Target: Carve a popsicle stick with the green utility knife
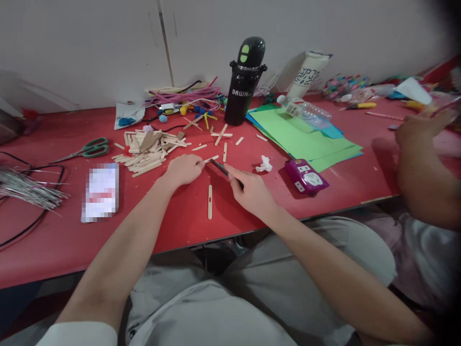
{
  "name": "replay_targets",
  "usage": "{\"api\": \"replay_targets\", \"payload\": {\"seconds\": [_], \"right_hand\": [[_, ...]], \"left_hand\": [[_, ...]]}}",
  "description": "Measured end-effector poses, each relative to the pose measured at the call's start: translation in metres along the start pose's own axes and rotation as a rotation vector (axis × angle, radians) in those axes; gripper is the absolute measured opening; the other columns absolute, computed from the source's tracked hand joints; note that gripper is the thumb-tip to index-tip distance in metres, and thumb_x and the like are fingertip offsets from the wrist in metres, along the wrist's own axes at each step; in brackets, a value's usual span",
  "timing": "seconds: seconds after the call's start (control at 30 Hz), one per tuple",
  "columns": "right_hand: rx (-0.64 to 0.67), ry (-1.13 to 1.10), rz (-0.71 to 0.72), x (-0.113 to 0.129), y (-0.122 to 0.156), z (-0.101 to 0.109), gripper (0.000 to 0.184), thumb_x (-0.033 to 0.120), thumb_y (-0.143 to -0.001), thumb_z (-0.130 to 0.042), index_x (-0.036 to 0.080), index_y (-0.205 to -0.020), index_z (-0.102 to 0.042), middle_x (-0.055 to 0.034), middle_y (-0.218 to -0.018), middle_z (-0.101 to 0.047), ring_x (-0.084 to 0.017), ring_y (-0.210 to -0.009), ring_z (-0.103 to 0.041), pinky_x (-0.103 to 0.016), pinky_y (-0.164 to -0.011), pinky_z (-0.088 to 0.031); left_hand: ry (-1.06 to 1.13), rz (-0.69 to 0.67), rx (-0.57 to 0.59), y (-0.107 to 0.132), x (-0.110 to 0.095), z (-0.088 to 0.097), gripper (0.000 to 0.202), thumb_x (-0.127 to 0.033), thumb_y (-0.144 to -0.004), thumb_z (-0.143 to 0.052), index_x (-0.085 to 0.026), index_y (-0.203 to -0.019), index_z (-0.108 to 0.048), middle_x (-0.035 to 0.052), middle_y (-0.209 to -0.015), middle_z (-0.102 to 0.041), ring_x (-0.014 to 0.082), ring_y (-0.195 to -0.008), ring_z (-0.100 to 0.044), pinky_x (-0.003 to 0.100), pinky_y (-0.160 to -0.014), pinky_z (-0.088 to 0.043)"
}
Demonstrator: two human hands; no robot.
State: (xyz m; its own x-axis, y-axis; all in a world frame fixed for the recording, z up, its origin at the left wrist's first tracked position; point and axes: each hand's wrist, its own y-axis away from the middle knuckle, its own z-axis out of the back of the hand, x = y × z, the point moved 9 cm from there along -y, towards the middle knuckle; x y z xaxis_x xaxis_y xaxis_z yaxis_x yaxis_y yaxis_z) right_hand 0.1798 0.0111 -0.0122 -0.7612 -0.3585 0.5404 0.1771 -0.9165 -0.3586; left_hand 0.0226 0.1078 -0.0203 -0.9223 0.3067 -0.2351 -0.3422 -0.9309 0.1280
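My left hand (pixel 185 170) is closed on one end of a wooden craft stick (pixel 213 158), holding it against the red table. In my right hand (pixel 252 191) is a dark, slim tool, seemingly a craft knife (pixel 219 167), its tip touching or just over the stick. Its blade is too small to make out. Nearer to me lies a second craft stick (pixel 210 202) with a dark slot or mark in its middle. A similar stick (pixel 225 152) lies just beyond the tool. Left of these is a heap of craft sticks (pixel 147 151).
Green scissors (pixel 94 148), a blurred-out flat object (pixel 102 192) and silvery wires (pixel 29 190) lie left. A black bottle (pixel 244 86) stands behind. To the right are a purple power strip (pixel 306 178), green paper (pixel 291 132), crumpled tissue (pixel 264 164) and another person's arm (pixel 425 168).
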Motion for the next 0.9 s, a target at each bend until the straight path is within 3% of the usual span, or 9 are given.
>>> {"api": "replay_targets", "payload": {"seconds": [0.47,0.6,0.9], "right_hand": [[0.08,0.099,-0.023,0.0031,-0.0031,-0.0033,0.054,0.016,-0.093,-0.042,0.009,-0.144,-0.059,-0.0145,-0.092,-0.074,-0.025,-0.077,-0.069,-0.035,-0.07,-0.052],[0.098,0.101,-0.035,0.0023,-0.0026,-0.0048,0.054,0.015,-0.092,-0.043,0.01,-0.143,-0.059,-0.0153,-0.098,-0.075,-0.025,-0.082,-0.07,-0.036,-0.073,-0.053],[0.056,0.108,-0.014,0.0023,0.0002,-0.0029,0.05,0.017,-0.094,-0.044,0.012,-0.14,-0.063,-0.0141,-0.097,-0.075,-0.025,-0.082,-0.071,-0.035,-0.073,-0.054]], "left_hand": [[-0.01,0.005,0.012,0.0015,-0.0022,0.0008,0.041,-0.04,-0.096,-0.038,-0.024,-0.102,-0.076,0.0077,-0.118,-0.075,0.0297,-0.11,-0.066,0.038,-0.086,-0.048],[-0.004,0.005,0.014,0.0016,-0.0013,0.0007,0.04,-0.038,-0.096,-0.039,-0.024,-0.102,-0.076,0.0081,-0.117,-0.076,0.0295,-0.11,-0.066,0.038,-0.086,-0.048],[-0.002,-0.003,0.009,0.001,-0.0004,0.0003,0.04,-0.038,-0.096,-0.039,-0.025,-0.102,-0.076,0.0075,-0.115,-0.076,0.0283,-0.109,-0.067,0.036,-0.088,-0.049]]}}
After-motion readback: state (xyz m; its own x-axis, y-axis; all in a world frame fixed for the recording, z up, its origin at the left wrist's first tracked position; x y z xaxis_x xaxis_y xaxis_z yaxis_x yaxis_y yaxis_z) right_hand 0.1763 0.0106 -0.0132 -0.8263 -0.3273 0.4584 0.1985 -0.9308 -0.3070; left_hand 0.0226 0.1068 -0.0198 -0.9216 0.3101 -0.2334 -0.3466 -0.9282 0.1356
